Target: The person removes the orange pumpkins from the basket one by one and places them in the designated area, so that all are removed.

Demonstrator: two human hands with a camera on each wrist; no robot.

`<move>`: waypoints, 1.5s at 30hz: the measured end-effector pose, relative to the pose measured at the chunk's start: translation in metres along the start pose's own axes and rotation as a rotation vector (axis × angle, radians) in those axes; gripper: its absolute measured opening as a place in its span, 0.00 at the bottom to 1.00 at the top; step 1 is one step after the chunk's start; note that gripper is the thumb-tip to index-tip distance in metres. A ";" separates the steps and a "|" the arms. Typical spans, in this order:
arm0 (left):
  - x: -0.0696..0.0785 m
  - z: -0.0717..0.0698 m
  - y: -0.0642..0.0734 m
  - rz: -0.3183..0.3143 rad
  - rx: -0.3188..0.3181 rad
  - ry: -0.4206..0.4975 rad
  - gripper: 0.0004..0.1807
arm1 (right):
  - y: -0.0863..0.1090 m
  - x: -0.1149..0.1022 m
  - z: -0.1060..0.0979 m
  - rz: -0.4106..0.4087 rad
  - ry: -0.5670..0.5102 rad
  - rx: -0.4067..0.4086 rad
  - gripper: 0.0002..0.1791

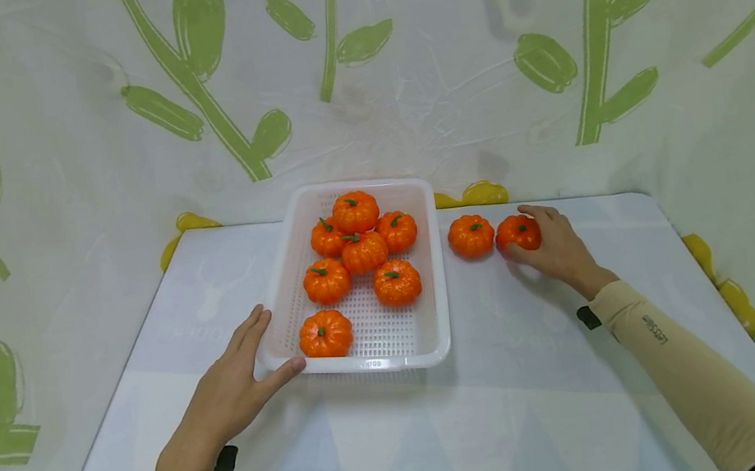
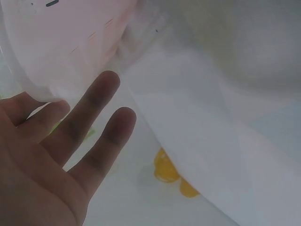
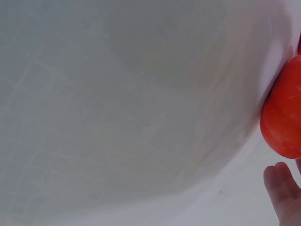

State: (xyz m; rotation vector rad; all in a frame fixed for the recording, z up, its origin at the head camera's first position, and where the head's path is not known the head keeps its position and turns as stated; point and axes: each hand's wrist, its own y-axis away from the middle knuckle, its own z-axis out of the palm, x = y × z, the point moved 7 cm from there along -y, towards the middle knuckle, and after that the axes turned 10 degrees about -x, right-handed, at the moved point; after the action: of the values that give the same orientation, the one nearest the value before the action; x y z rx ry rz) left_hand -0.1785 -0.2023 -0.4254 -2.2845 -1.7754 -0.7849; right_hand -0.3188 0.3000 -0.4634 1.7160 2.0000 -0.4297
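Several small orange pumpkins with green stems, one near the front, lie in a white plastic basket, mostly toward its back. My left hand is at the basket's front left corner, its thumb on the front rim and its extended fingers beside the left wall. In the left wrist view these fingers lie along the basket's pale side. To the right of the basket, my right hand holds a small pumpkin between thumb and fingers, low at the table. Another pumpkin sits just left of it.
The white table ends at the back against a hanging cloth printed with green leaves and yellow flowers. This cloth also runs down past the table's left and right edges. Pale table surface lies in front of the basket.
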 end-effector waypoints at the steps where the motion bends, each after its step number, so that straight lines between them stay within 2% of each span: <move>1: 0.000 0.000 0.000 0.000 0.000 0.000 0.56 | 0.001 0.000 -0.001 -0.004 -0.006 0.009 0.42; 9: -0.001 0.000 0.000 0.002 0.002 0.004 0.56 | 0.003 -0.004 -0.011 -0.040 -0.022 0.106 0.39; 18: -0.001 0.001 0.000 -0.008 -0.006 0.007 0.56 | 0.005 -0.014 -0.020 -0.038 -0.051 0.140 0.37; 28: -0.001 0.001 0.000 -0.002 -0.001 -0.001 0.56 | 0.004 -0.037 -0.030 -0.137 -0.058 0.197 0.36; 32: -0.001 0.001 0.000 -0.004 -0.003 0.000 0.56 | 0.006 -0.051 -0.033 -0.177 -0.073 0.197 0.36; 45: 0.000 0.000 0.000 -0.001 -0.001 0.006 0.56 | 0.001 -0.081 -0.030 -0.228 -0.062 0.151 0.38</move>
State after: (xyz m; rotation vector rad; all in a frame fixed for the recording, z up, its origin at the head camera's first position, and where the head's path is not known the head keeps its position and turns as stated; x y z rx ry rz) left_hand -0.1781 -0.2028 -0.4256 -2.2797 -1.7747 -0.7925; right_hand -0.3129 0.2482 -0.3947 1.5426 2.1743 -0.7195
